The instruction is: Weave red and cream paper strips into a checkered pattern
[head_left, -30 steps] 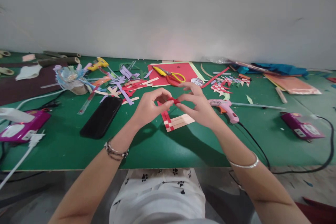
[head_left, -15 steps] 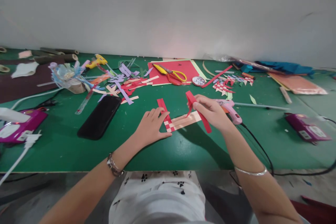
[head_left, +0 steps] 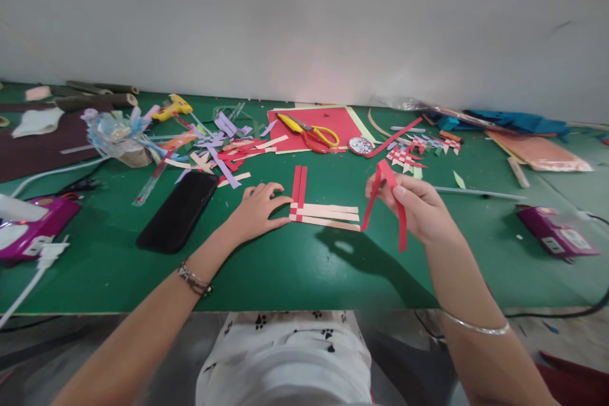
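Cream and red paper strips lie woven into a small check [head_left: 297,210] on the table. Two red strips [head_left: 299,183] point away from me, while cream strips [head_left: 328,222] run to the right. My left hand [head_left: 259,212] rests at the left edge of the weave, thumb and index finger spread, their tips touching it. To the right, my right hand [head_left: 419,203] pinches a folded red paper strip [head_left: 401,219] above the table. Both of its ends hang down, one close to the tips of the cream strips.
A black phone [head_left: 178,212] lies left of my left hand. Behind are paper scraps [head_left: 228,158], scissors [head_left: 309,133] on red sheets [head_left: 333,120], and a round tin [head_left: 360,146]. Purple power strips [head_left: 556,231] sit at both sides. A yellow glue gun [head_left: 174,108] lies back left.
My right hand has moved right with the red strip, away from over the cream strips. The weave has turned and shifted slightly left, along with my left hand.
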{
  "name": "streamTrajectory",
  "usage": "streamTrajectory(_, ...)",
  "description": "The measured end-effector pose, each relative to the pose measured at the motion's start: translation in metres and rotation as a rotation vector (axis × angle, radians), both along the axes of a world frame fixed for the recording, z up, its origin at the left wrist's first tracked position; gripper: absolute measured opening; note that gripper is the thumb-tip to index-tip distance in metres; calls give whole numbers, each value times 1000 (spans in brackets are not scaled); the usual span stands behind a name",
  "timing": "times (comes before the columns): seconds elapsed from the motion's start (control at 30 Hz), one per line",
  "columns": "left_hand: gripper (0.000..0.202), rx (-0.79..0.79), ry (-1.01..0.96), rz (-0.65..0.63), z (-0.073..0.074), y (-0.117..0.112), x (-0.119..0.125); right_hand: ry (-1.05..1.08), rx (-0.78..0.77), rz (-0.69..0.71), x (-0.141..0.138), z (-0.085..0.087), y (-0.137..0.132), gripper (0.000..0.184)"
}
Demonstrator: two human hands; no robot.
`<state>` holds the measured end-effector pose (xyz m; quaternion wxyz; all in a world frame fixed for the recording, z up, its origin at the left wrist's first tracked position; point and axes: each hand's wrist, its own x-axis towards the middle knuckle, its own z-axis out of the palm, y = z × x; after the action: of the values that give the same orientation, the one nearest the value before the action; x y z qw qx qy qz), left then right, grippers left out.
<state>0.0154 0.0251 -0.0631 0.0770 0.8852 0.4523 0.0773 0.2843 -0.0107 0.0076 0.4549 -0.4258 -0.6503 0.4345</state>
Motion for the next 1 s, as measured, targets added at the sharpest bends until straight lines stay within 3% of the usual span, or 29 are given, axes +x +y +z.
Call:
streamTrajectory(0.23,44,-83,-83,-51,-1,12,8,55,42,113,0,-1,-1,29)
streamTrajectory(0.43,44,-40,35,-135,-8,20,21,64,36,197,-2,-6,0,24)
streamTrajectory(0.73,48,-36,30,-267,-11,18,-7,2,89,319,-6,-2,2,27)
streamTrajectory(0.87,51,-139,-2,-233,-7,9,-19,-87,80,414,-9,3,2,31)
streamTrajectory(1.0,54,-124,-225,-113,-1,1,-23,-358,55,412,-16,8,5,28)
